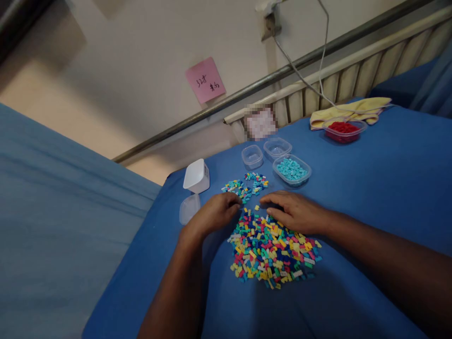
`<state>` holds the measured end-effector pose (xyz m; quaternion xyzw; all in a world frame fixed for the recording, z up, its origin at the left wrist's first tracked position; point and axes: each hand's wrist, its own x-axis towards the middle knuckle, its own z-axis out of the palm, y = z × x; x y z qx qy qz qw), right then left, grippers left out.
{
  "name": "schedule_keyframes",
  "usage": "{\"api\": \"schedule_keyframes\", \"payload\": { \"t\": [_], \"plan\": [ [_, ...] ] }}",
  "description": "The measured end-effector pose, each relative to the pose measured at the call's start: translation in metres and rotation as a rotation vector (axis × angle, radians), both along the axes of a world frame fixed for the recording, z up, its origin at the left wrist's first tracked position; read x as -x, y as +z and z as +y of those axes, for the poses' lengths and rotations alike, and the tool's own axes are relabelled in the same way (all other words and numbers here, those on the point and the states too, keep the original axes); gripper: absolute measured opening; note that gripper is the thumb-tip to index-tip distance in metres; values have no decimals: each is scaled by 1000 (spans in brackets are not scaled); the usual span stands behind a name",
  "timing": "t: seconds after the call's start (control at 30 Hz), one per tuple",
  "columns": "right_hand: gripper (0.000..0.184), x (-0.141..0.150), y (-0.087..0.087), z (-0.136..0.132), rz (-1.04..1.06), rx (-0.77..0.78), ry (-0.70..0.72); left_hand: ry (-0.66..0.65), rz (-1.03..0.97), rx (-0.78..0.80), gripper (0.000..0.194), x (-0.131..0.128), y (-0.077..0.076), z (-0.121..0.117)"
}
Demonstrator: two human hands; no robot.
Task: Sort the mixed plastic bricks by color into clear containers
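A large heap of small multicoloured toy building bricks [271, 254] lies on the blue cloth-covered surface [370, 197]. Just beyond it is a smaller, mostly blue and teal group of bricks [240, 189], with one pale yellow brick [257, 207] between the two. My left hand [221, 210] rests at the left of the gap, fingers loosely bent beside the smaller group and a slit showing between thumb and forefinger. Opposite it, my right hand [298, 211] lies over the heap's far right edge, fingers stretched and thumb apart. I see no brick held in either hand.
Behind are a clear tub of light-blue bricks [291, 169], two clear tubs [252, 157], a white container [197, 176] and a clear lid [189, 209]. A tub of red bricks [343, 131] stands by a yellow cloth [349, 111]. A cable [300, 75] hangs near the rail.
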<state>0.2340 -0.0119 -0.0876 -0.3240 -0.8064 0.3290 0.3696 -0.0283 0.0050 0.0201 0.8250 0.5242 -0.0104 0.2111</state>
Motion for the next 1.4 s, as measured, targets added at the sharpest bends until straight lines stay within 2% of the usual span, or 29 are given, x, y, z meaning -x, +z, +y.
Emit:
{"api": "schedule_keyframes", "payload": {
  "t": [0.1,0.2,0.33,0.4,0.53,0.6,0.67,0.73,0.8,0.87,0.93,1.0,1.07,1.27,1.4],
  "plan": [
    [47,2,-6,-3,-70,-68,10,15,-64,-24,32,-2,-13,-17],
    [51,4,-8,-4,-124,-119,48,29,-158,3,33,-4,-22,-26],
    [54,3,-5,-4,-118,-86,92,105,-387,88,34,1,-28,-28],
    [54,3,-3,-6,-118,-54,77,143,-397,65,32,4,-27,-30],
    [49,3,3,-10,-159,-66,118,3,-392,163,30,6,-23,-38],
    [46,2,6,-11,-156,-56,145,-7,-423,172,31,10,-25,-39],
    [44,1,9,-12,-147,-29,137,70,-416,21,30,16,-31,-34],
    [43,1,11,-11,-144,-18,118,146,-362,-235,30,22,-41,-23],
    [43,1,12,-11,-150,-25,124,143,-276,-435,31,23,-52,-10],
    [44,1,12,-10,-158,-26,135,59,-173,-494,33,20,-60,1],
    [45,1,11,-10,-163,-16,139,-42,-62,-477,36,14,-64,8],
    [45,0,12,-11,-162,-9,139,-96,40,-460,36,10,-63,10],
    [45,-1,12,-11,-156,-2,136,-85,95,-452,33,10,-58,8],
    [44,-1,15,-10,-120,43,102,-16,118,-399,30,21,-44,-4],
    [44,-1,14,-9,-99,69,100,41,44,-424,31,22,-44,-6]
  ]
}}
